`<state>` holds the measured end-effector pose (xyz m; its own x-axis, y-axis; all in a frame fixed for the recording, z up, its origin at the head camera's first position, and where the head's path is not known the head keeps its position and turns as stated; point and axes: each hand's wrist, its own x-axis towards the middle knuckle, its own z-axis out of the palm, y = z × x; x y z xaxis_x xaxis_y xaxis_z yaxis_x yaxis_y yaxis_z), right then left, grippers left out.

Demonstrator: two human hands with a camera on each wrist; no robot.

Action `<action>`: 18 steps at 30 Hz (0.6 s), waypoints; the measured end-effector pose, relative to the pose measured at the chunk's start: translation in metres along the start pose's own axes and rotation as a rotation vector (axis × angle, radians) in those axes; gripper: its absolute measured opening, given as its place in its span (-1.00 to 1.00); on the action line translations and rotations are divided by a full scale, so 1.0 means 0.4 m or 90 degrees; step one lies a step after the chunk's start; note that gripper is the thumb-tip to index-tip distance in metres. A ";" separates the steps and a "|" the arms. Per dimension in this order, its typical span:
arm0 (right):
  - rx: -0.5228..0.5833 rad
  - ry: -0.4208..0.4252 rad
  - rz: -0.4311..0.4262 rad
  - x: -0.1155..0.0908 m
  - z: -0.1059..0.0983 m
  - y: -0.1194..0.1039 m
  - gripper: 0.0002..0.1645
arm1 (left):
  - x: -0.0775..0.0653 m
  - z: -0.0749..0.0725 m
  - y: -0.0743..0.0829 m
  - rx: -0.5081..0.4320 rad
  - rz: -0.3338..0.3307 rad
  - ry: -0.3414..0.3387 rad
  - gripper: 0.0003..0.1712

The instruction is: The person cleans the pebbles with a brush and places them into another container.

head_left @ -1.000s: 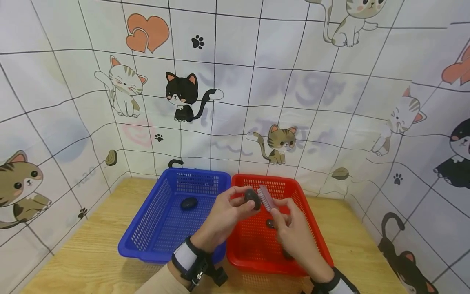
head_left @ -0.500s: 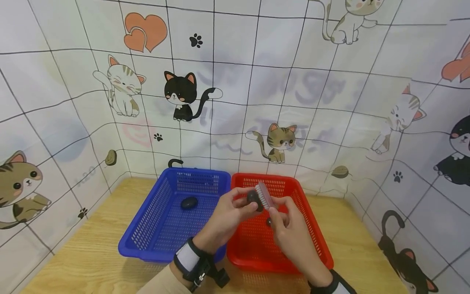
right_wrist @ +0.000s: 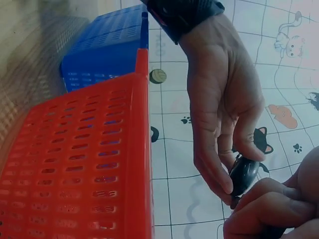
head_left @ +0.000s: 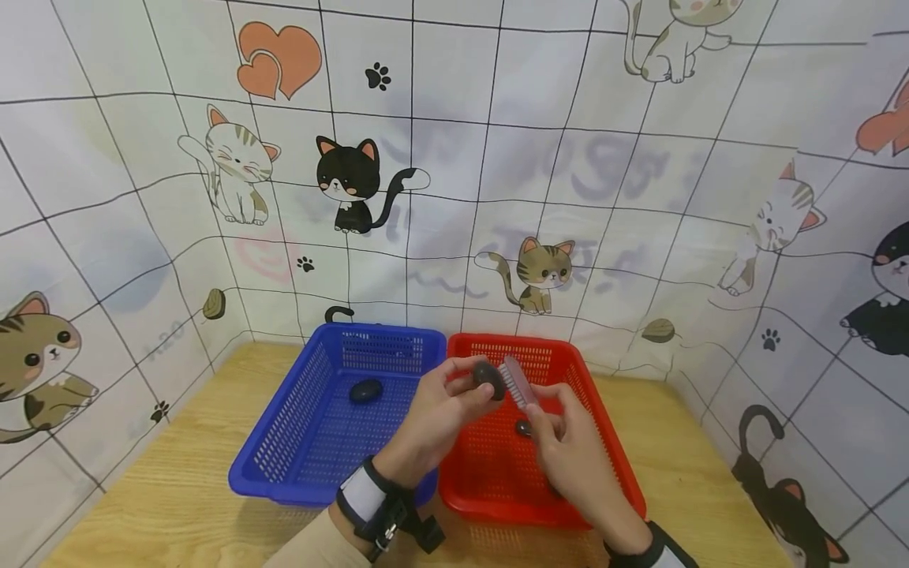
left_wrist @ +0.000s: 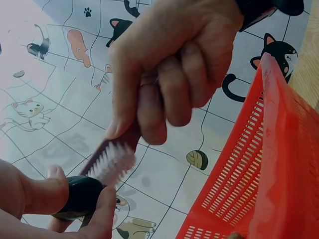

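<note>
Between the thumb and fingers of my left hand (head_left: 443, 410) is a smooth dark stone (head_left: 488, 379), raised above the red basket. A small brush (head_left: 521, 385) with a mauve back and white bristles is pinched in my right hand (head_left: 578, 457), its bristles turned toward the stone. In the left wrist view, the bristles (left_wrist: 117, 162) lie right at the stone's edge; whether they touch I cannot tell. The right wrist view shows the stone (right_wrist: 244, 174) at the left fingertips, with the brush mostly hidden behind the right hand.
A blue basket (head_left: 245, 480) holds one dark stone (head_left: 365, 391). Beside it, the red basket (head_left: 507, 513) contains a small dark stone (head_left: 523, 427) and another mostly covered by the right hand. Both stand on a wooden table (head_left: 163, 481) before a cat-print backdrop (head_left: 454, 189).
The brush went up against the stone half a second ago, and now sits slightly lower and right of it. The stone has shifted slightly left and up. Both grips stay the same.
</note>
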<state>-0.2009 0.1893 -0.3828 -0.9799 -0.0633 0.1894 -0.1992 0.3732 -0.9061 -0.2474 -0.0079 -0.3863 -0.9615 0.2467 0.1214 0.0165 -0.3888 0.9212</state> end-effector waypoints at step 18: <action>-0.052 0.031 -0.023 0.014 0.026 0.006 -0.62 | -0.002 -0.010 0.024 -0.039 0.020 0.022 -0.44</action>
<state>-0.2070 0.1802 -0.3878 -0.9698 -0.0330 0.2417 -0.2308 0.4453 -0.8651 -0.2475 -0.0153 -0.3789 -0.9697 0.2030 0.1358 0.0310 -0.4491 0.8929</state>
